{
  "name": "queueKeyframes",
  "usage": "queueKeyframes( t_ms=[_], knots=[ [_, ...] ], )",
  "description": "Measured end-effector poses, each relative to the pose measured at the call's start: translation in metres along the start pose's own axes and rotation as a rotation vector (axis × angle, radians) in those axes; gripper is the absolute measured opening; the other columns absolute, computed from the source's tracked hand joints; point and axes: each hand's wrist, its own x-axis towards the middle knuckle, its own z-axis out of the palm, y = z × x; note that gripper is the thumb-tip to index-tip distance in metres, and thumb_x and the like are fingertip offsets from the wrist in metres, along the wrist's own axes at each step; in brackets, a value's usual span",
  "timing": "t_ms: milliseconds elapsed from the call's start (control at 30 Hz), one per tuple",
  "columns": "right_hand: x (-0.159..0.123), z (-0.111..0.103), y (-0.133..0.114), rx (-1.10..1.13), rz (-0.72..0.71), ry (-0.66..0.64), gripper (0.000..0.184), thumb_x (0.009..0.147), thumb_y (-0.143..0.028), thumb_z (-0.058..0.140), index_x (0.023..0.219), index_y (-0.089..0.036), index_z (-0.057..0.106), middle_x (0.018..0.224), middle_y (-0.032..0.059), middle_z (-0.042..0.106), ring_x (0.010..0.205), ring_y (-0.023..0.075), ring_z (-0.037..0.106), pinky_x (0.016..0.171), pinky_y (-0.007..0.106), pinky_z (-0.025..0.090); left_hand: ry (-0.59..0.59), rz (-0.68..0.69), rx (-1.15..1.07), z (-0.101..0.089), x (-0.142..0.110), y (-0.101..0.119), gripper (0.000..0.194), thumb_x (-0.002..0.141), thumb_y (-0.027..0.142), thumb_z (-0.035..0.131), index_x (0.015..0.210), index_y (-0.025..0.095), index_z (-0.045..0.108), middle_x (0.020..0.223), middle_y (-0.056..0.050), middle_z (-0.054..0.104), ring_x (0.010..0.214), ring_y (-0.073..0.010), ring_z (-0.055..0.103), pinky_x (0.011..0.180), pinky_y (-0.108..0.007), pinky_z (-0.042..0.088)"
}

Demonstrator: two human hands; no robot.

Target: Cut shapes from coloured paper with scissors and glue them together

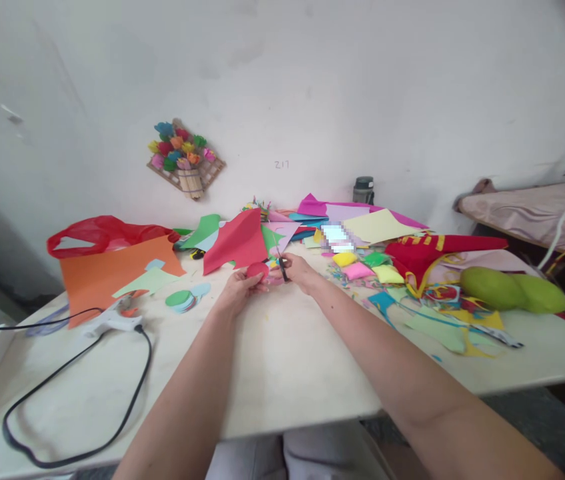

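Between the fingers of my left hand (240, 288) is a round red paper piece (257, 271), held above the table. My right hand (298, 272) is closed around the dark handles of a pair of scissors (282, 265), whose blades point up and away from me, close to the red piece. Just behind both hands lies a large red paper sheet (239, 241) with a cut-out lower edge. Left of my left hand, a stack of round paper pieces (180, 300), green on top, rests on the table beside a pale blue disc (201, 289).
At left lie a white glue gun (117, 321) with a looping black cord, an orange sheet (107, 277) and a red plastic bag (107, 233). Paper scraps (437, 327), small colored packets (357, 271) and a green rounded object (512, 291) crowd the right. A bottle (363, 191) stands by the wall.
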Motion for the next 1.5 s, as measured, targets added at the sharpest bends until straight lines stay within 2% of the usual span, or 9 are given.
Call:
queueKeyframes(
  t_ms=[200,400,567,700,767,833,1000,1233,1500],
  knots=[
    [0.0,0.001,-0.003,-0.1,-0.04,0.062,0.05,0.062,-0.02,0.071,0.109,-0.017,0.054,0.074,-0.0003,0.065,0.048,0.007,0.052,0.036,0.015,0.03,-0.02,-0.034,0.053,0.002,-0.001,0.002,0.028,0.057,0.028,0.076,0.075,0.011,0.063,0.064,-0.003,0.065,0.048,-0.0115,0.059,0.051,-0.022,0.046],
    [-0.001,0.005,-0.007,-0.075,-0.065,0.104,0.047,0.061,-0.015,0.068,0.106,-0.017,0.053,0.067,-0.0036,0.061,0.044,0.0059,0.05,0.036,0.015,0.032,-0.01,-0.053,0.095,0.006,-0.002,0.005,0.031,0.056,0.032,0.077,0.073,0.01,0.063,0.063,-0.004,0.065,0.048,-0.0122,0.059,0.052,-0.023,0.047],
    [-0.003,0.009,-0.01,-0.048,-0.096,0.133,0.043,0.06,-0.014,0.069,0.099,-0.016,0.052,0.065,-0.0039,0.061,0.043,0.0047,0.048,0.037,0.014,0.035,0.013,-0.08,0.06,0.005,-0.001,0.003,0.035,0.057,0.033,0.076,0.078,0.008,0.065,0.065,-0.008,0.067,0.057,-0.0177,0.064,0.061,-0.029,0.05],
    [-0.002,0.01,-0.008,-0.047,-0.101,0.132,0.046,0.062,-0.017,0.07,0.102,-0.017,0.048,0.064,-0.0046,0.06,0.043,0.0051,0.049,0.034,0.014,0.032,0.004,-0.038,0.006,0.006,0.0,0.001,0.038,0.059,0.032,0.076,0.088,0.009,0.064,0.077,-0.011,0.07,0.068,-0.0217,0.067,0.066,-0.031,0.052],
    [-0.001,0.009,-0.007,-0.079,-0.085,0.132,0.051,0.064,-0.021,0.07,0.107,-0.017,0.044,0.062,-0.0052,0.059,0.042,0.006,0.05,0.032,0.014,0.031,0.044,-0.003,-0.026,0.005,0.001,0.0,0.038,0.06,0.032,0.075,0.089,0.011,0.063,0.077,-0.01,0.07,0.068,-0.0221,0.067,0.064,-0.031,0.052],
    [-0.002,0.007,-0.006,-0.151,-0.059,0.104,0.049,0.067,-0.027,0.069,0.106,-0.017,0.043,0.058,-0.0055,0.057,0.04,0.0069,0.049,0.03,0.015,0.028,0.106,0.029,-0.056,0.005,0.002,0.0,0.037,0.06,0.032,0.075,0.088,0.011,0.061,0.073,-0.009,0.07,0.066,-0.0215,0.067,0.063,-0.03,0.052],
    [-0.008,0.004,-0.011,-0.33,-0.008,-0.048,0.031,0.071,-0.039,0.064,0.088,-0.016,0.051,0.055,-0.0033,0.057,0.039,0.0058,0.047,0.03,0.014,0.026,0.192,0.081,-0.134,0.001,0.004,0.0,0.031,0.062,0.031,0.074,0.081,0.011,0.061,0.07,-0.009,0.07,0.068,-0.0208,0.067,0.065,-0.029,0.053],
    [-0.012,0.002,-0.013,-0.392,0.018,-0.177,0.034,0.069,-0.047,0.065,0.079,-0.016,0.055,0.059,-0.0029,0.056,0.04,0.0037,0.047,0.031,0.014,0.025,0.159,0.127,-0.258,-0.001,0.004,0.001,0.024,0.062,0.025,0.074,0.08,0.012,0.063,0.082,-0.008,0.071,0.074,-0.0203,0.067,0.077,-0.034,0.052],
    [-0.014,-0.001,-0.013,-0.389,0.048,-0.299,0.04,0.069,-0.054,0.062,0.071,-0.016,0.049,0.055,-0.004,0.052,0.039,0.0042,0.046,0.029,0.015,0.026,0.14,0.15,-0.323,-0.004,0.005,-0.001,0.019,0.06,0.02,0.075,0.073,0.012,0.064,0.074,-0.006,0.07,0.079,-0.0223,0.067,0.082,-0.035,0.05]
  ],
)
